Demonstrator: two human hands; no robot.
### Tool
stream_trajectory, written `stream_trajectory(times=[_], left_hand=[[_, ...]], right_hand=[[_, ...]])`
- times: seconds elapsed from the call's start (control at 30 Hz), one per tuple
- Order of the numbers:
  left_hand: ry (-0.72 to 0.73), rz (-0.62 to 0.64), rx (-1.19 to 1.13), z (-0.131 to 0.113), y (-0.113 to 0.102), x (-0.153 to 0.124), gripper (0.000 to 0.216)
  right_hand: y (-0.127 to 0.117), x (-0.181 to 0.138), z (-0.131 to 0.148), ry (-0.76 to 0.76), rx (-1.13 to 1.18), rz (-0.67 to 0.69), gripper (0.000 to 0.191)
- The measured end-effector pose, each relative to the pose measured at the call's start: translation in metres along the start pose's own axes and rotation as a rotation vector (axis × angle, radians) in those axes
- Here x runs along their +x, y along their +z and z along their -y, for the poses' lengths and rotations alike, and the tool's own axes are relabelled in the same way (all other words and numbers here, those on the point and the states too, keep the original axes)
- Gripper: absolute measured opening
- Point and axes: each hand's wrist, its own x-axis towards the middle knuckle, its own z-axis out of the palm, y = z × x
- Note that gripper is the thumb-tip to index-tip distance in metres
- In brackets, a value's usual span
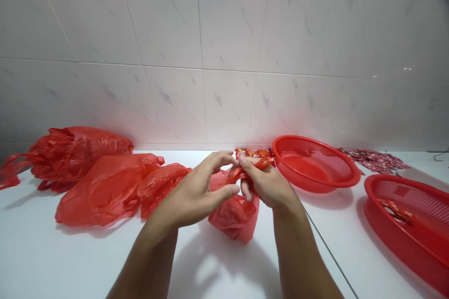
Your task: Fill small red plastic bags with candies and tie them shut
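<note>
A small red plastic bag point(235, 217) hangs or stands above the white table in front of me, its lower part bulging and its contents hidden. My right hand point(268, 182) is closed around the bag's gathered top, pinching the twisted strip between thumb and fingers. On the other side, my left hand point(199, 189) has its thumb stretched out and its fingers apart and curved. Its fingertips reach close to the strip in the right hand; whether they touch it I cannot tell.
Left of my hands lie crumpled red plastic bags point(101, 191) and a larger bundle of them point(84, 149). Small red packets point(252, 153) lie by the tiled wall. At right stand a round red basket point(312, 184) and another red basket point(396, 233) with packets inside. Patterned red-and-white pieces point(375, 160) lie behind.
</note>
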Motion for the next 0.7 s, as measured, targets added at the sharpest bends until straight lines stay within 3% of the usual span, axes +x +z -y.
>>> stream_trajectory(times=[0.07,0.13,0.3,0.57,0.7], left_hand=[[-0.036,0.069,-0.06,0.0,0.006,0.002,0.08],[-0.091,0.129,-0.069,0.002,0.011,0.004,0.094],[-0.148,0.129,-0.032,0.008,0.01,0.009,0.067],[-0.24,0.118,-0.107,0.003,0.009,0.01,0.053],[-0.234,0.115,-0.112,-0.003,0.009,0.01,0.049]], right_hand=[[-0.004,-0.003,0.002,-0.037,0.012,0.106,0.046],[-0.008,-0.008,0.006,-0.075,-0.019,0.214,0.04],[-0.021,-0.018,0.017,-0.128,-0.167,0.276,0.018],[-0.032,-0.023,0.015,-0.175,-0.394,0.171,0.057],[-0.027,-0.023,0.017,-0.244,-0.519,0.027,0.058]])
